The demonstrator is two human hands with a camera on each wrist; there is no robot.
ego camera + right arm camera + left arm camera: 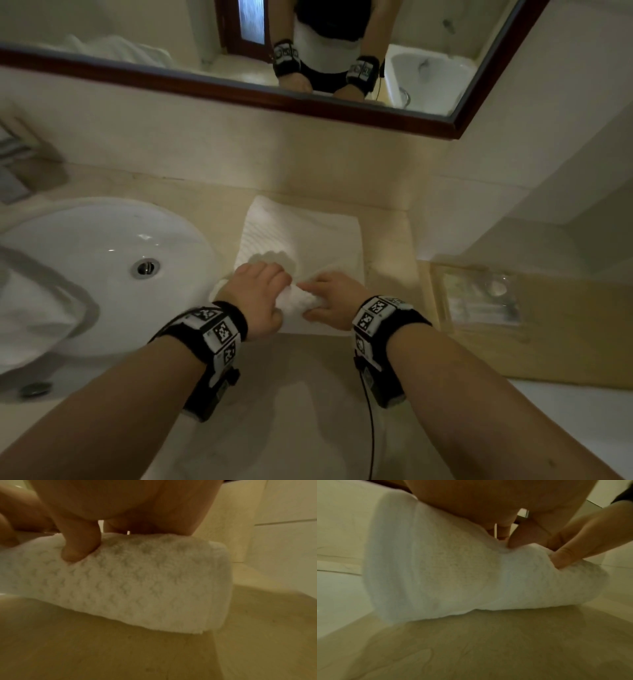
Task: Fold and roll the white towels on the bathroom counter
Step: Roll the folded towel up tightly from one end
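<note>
A white towel lies flat on the beige counter right of the sink. Its near end is wound into a thick roll. My left hand grips the roll's left half, fingers curled over the top. My right hand grips the right half beside it. In the left wrist view the roll fills the middle, my left thumb digs into it, and the right hand pinches its far end. In the right wrist view my right thumb presses into the roll.
A white oval sink with a metal drain sits to the left. Another white cloth hangs over the sink's near left. A wooden tray with a clear item stands at the right. A framed mirror hangs on the wall behind.
</note>
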